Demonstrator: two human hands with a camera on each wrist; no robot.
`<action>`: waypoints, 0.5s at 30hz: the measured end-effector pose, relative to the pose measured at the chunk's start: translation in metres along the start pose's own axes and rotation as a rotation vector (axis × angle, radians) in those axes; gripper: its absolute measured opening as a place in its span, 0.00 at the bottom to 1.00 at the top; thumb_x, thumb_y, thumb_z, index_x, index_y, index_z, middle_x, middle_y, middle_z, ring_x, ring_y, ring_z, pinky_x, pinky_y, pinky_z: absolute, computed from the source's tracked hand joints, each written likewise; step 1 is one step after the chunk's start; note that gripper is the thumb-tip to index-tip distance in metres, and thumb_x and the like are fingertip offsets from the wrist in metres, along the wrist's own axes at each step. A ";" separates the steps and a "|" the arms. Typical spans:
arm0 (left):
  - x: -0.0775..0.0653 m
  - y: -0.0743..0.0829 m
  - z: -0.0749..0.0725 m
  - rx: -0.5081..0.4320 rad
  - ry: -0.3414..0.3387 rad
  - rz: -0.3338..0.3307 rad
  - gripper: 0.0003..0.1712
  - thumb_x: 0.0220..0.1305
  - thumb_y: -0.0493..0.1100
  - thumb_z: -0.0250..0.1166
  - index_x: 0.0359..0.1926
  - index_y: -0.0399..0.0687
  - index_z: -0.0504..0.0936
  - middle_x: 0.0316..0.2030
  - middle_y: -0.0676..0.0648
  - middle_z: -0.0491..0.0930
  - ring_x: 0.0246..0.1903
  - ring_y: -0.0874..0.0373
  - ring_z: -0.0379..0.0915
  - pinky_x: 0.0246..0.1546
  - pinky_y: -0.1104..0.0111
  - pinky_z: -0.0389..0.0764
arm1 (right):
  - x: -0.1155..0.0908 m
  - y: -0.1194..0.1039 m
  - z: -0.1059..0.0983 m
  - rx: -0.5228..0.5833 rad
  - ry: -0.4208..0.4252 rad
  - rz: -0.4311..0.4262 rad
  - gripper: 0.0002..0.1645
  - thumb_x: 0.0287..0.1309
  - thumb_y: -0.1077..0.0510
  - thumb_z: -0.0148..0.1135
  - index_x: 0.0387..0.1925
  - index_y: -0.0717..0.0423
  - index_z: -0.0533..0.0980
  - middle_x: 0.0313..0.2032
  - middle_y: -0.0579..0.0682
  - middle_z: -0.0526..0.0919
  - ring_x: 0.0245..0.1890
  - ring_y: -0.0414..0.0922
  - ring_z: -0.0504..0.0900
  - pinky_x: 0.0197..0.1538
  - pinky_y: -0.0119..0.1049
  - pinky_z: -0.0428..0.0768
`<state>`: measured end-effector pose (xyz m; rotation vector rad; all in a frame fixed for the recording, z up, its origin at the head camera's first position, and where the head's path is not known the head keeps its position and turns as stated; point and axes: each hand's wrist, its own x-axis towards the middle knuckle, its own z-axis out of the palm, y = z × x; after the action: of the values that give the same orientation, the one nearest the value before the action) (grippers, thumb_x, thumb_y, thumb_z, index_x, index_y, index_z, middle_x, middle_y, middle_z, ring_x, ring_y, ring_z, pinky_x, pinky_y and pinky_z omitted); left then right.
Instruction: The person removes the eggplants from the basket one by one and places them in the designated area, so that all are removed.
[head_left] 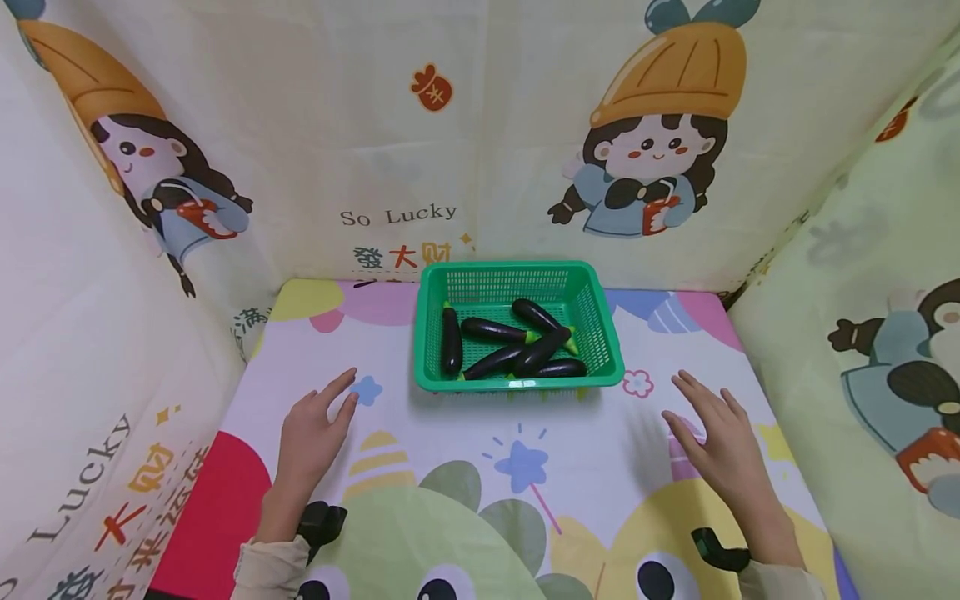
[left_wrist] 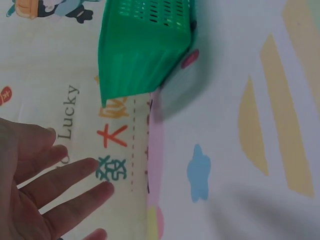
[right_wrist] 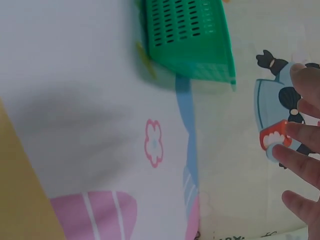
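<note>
A green plastic basket [head_left: 517, 385] stands at the back middle of the table, holding several dark purple eggplants [head_left: 491, 331] with green stem ends. To its left and nearer the front, my left hand [head_left: 313, 433] hovers with relaxed, spread fingers and holds nothing. My right hand [head_left: 720, 446] is on the other side, fingers spread and empty, apart from the basket. In the left wrist view the basket's side [left_wrist: 145, 60] shows beyond the left hand [left_wrist: 55, 195]. The right wrist view has the basket [right_wrist: 192, 50] at the top and the right fingers [right_wrist: 302, 165] at the right edge.
The table [head_left: 465, 433] wears a cloth printed with cartoon shapes. Cream fabric walls [head_left: 510, 167] with printed figures and lettering enclose it at the back and both sides. A black wrist camera [head_left: 322, 523] sits on the left wrist, another camera [head_left: 718, 552] on the right.
</note>
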<state>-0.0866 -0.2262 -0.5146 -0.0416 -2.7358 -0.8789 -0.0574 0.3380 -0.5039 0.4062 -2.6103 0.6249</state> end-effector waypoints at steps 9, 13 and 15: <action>0.012 0.012 0.020 -0.217 -0.073 -0.066 0.26 0.76 0.45 0.64 0.72 0.54 0.76 0.58 0.44 0.87 0.59 0.41 0.83 0.53 0.47 0.79 | 0.012 -0.004 0.012 0.059 0.009 -0.032 0.46 0.49 0.68 0.78 0.72 0.56 0.73 0.64 0.62 0.82 0.62 0.63 0.78 0.83 0.39 0.54; 0.016 0.014 0.030 -0.291 -0.081 -0.069 0.26 0.75 0.43 0.64 0.71 0.52 0.77 0.57 0.45 0.87 0.55 0.44 0.85 0.58 0.44 0.80 | 0.018 -0.005 0.018 0.099 0.001 -0.050 0.45 0.48 0.70 0.79 0.69 0.58 0.75 0.62 0.60 0.83 0.61 0.60 0.79 0.81 0.34 0.55; 0.018 0.015 0.033 -0.339 -0.106 -0.102 0.26 0.76 0.44 0.64 0.71 0.54 0.77 0.57 0.46 0.87 0.55 0.47 0.85 0.58 0.51 0.82 | 0.021 -0.005 0.021 0.118 0.000 -0.064 0.44 0.48 0.70 0.79 0.69 0.58 0.75 0.61 0.59 0.84 0.60 0.58 0.80 0.79 0.29 0.55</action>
<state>-0.1105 -0.1962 -0.5270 -0.0140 -2.6699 -1.3985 -0.0806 0.3193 -0.5096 0.5234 -2.5572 0.7597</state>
